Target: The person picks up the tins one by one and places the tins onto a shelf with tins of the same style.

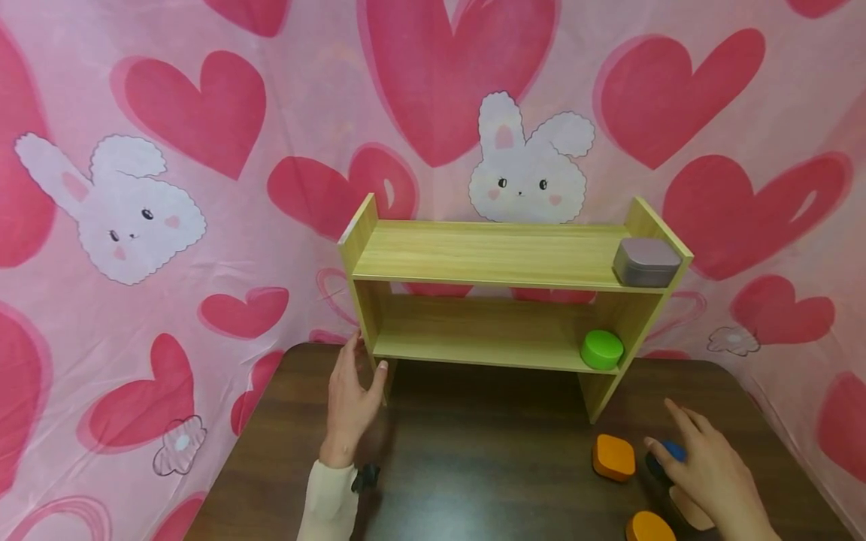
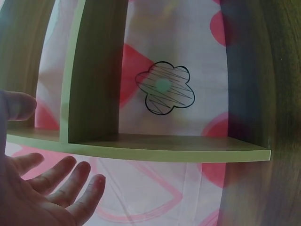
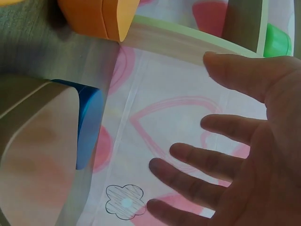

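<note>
A two-tier wooden shelf [image 1: 501, 252] stands at the back of the dark table. Beside its left side panel is my left hand [image 1: 353, 398], fingers extended and thumb apart; whether it touches the wood I cannot tell. The left wrist view shows that hand [image 2: 51, 193] with nothing in it and the shelf board [image 2: 164, 153] close by. My right hand [image 1: 710, 466] hovers over the table's right side, partly covering a blue tin [image 1: 666, 457] and a beige tin [image 1: 688, 509]. In the right wrist view its fingers [image 3: 188, 181] are spread, holding nothing.
A grey tin [image 1: 646, 263] sits at the upper board's right end, a green round tin [image 1: 602, 350] on the lower board's right. Left of my right hand lie an orange squarish tin [image 1: 613, 457] and an orange round tin [image 1: 649, 527]. A pink printed cloth [image 1: 223, 225] hangs behind.
</note>
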`<state>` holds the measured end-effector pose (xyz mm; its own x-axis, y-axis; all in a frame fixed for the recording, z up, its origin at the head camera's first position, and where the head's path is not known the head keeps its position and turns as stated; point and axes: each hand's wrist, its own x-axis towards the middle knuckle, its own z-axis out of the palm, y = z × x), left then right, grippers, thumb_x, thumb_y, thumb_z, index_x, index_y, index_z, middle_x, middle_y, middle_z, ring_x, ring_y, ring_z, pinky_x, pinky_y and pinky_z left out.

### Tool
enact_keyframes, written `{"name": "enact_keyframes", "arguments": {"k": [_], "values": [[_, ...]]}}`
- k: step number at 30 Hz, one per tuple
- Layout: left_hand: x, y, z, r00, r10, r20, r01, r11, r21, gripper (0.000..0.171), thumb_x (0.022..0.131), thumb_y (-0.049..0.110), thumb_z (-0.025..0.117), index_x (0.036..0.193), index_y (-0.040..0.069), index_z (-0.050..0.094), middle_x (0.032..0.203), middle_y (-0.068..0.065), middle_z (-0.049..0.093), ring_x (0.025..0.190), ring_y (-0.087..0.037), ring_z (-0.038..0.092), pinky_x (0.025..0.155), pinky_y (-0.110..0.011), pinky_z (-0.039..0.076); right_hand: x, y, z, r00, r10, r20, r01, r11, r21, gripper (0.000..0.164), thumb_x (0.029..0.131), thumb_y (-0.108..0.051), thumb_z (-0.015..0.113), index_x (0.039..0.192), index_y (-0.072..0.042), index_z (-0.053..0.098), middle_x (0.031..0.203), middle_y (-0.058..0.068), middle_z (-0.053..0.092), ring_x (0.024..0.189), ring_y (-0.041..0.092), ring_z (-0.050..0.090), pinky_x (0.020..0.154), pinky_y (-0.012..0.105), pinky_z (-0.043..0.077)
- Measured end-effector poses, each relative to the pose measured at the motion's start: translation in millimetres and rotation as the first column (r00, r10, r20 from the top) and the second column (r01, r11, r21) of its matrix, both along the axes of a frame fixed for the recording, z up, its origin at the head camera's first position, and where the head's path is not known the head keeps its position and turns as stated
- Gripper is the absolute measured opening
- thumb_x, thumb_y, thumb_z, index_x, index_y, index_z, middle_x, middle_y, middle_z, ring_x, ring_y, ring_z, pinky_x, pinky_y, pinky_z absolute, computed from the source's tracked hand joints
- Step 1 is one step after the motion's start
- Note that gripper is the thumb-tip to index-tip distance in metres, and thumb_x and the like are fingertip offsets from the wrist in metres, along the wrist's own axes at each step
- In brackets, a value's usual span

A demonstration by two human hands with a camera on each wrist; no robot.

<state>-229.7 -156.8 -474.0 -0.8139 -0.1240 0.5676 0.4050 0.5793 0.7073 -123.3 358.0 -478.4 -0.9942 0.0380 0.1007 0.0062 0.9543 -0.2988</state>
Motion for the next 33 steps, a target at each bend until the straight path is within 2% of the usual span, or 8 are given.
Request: {"name": "enact_keyframes", "arguments": {"k": [9, 18, 25, 30, 33], "values": [[-6.4, 2.4, 0.5, 1.0, 0.004, -0.022, -0.003, 1.0, 0.029, 0.064, 0.092, 0.011, 0.074, 0.151, 0.008, 0.049, 0.138, -0.015, 0.064, 0.124, -0.032, 0.064, 0.095, -0.053, 0.058, -7.0, 4.9, -1.0, 0.992, -0.019, 0.124, 0.017, 1.0, 0.018, 0.088, 0.098, -0.053, 0.065, 0.154, 0.008, 0.036, 0.139, 0.046, 0.045, 0.113, 0.068, 0.054, 0.079, 0.076, 0.05], [-12.5, 4.7, 1.4, 1.0, 0.013, -0.006, -0.012, 0.997, 0.072, 0.058, 0.093, 0.01, 0.072, 0.148, 0.005, 0.052, 0.134, -0.016, 0.066, 0.12, -0.031, 0.065, 0.093, -0.051, 0.059, -10.7, 7.8, -2.1, 0.982, -0.037, 0.186, 0.033, 0.999, 0.021, 0.094, 0.095, -0.058, 0.067, 0.155, 0.006, 0.034, 0.139, 0.048, 0.044, 0.115, 0.069, 0.052, 0.08, 0.076, 0.049], [-16.3, 7.0, 1.5, 0.998, 0.04, -0.045, -0.036, 0.995, 0.095, 0.05, 0.093, 0.008, 0.073, 0.14, 0.002, 0.059, 0.124, -0.018, 0.068, 0.113, -0.032, 0.068, 0.087, -0.05, 0.061, -11.2, 9.4, -6.1, 0.976, -0.04, 0.213, 0.037, 0.999, 0.02, 0.097, 0.094, -0.061, 0.067, 0.155, 0.007, 0.032, 0.139, 0.051, 0.041, 0.115, 0.07, 0.051, 0.079, 0.077, 0.049], [-19.3, 8.7, 3.1, 0.996, 0.042, -0.078, -0.029, 0.987, 0.157, 0.041, 0.091, 0.004, 0.074, 0.13, -0.001, 0.065, 0.117, -0.019, 0.069, 0.108, -0.032, 0.07, 0.084, -0.048, 0.063, -10.2, 11.2, -9.9, 0.971, -0.042, 0.236, 0.039, 0.999, 0.016, 0.098, 0.094, -0.06, 0.067, 0.154, 0.008, 0.031, 0.14, 0.054, 0.038, 0.114, 0.072, 0.051, 0.079, 0.078, 0.049], [-20.9, 9.4, 3.3, 0.995, 0.047, -0.091, -0.029, 0.982, 0.188, 0.039, 0.089, 0.002, 0.076, 0.126, -0.001, 0.066, 0.113, -0.018, 0.07, 0.105, -0.03, 0.071, 0.082, -0.042, 0.064, -10.0, 12.3, -11.3, 0.968, -0.044, 0.246, 0.041, 0.999, 0.017, 0.098, 0.093, -0.061, 0.068, 0.154, 0.007, 0.031, 0.14, 0.054, 0.038, 0.114, 0.072, 0.051, 0.078, 0.078, 0.049]]}}
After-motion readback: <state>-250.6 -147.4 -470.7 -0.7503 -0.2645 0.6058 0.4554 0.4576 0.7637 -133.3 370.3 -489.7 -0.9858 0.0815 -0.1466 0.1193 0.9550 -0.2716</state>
